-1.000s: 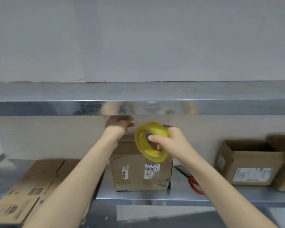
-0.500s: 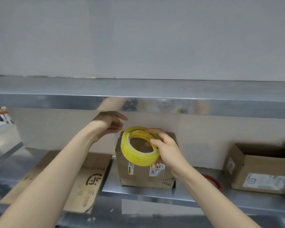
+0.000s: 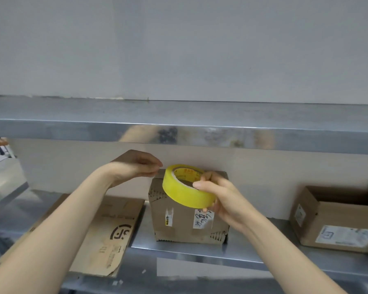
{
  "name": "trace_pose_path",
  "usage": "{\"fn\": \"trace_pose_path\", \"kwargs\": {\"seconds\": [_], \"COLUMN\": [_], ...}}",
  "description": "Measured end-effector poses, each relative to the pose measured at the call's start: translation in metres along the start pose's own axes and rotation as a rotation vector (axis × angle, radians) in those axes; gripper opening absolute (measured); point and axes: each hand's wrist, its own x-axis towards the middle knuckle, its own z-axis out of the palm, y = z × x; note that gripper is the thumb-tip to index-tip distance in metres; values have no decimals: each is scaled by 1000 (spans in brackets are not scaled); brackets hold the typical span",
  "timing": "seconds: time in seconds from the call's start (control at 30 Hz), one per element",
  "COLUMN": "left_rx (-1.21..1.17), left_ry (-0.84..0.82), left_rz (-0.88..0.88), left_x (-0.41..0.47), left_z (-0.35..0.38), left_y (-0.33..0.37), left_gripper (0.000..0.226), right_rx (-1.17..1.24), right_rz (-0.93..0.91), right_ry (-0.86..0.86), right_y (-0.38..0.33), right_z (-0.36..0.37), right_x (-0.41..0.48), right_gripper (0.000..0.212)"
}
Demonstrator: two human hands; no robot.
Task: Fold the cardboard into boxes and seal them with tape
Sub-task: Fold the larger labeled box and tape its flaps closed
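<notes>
The small cardboard box [image 3: 179, 221] stands closed on the lower steel shelf [image 3: 179, 249], long side running left to right, labelled face toward the camera. Above its top, the right hand [image 3: 219, 198] grips a yellow tape roll [image 3: 185, 194], tilted with its opening turned upward. The left hand [image 3: 134, 166] hovers by the box's upper left corner, fingers curled toward the thumb; I cannot tell whether it pinches anything. Flattened cardboard [image 3: 108, 234] lies left of the box

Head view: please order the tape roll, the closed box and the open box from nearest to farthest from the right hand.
1. Tape roll, held in the right hand.
2. Closed box, just behind that hand.
3. Open box, far right.
</notes>
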Motion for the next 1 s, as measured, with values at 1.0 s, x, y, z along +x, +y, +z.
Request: {"fn": "trace_pose_path", "kwargs": {"seconds": [1.0], "left_rx": [-21], "left_ry": [-126], "left_rz": [-261], "left_x": [25], "left_z": [14], "left_y": [-23], "left_gripper": [19], "right_rx": [-426], "right_rz": [-20], "right_ry": [-226], "right_y": [11], "right_z": [-33], "right_x": [5], "right_gripper": [55]}}
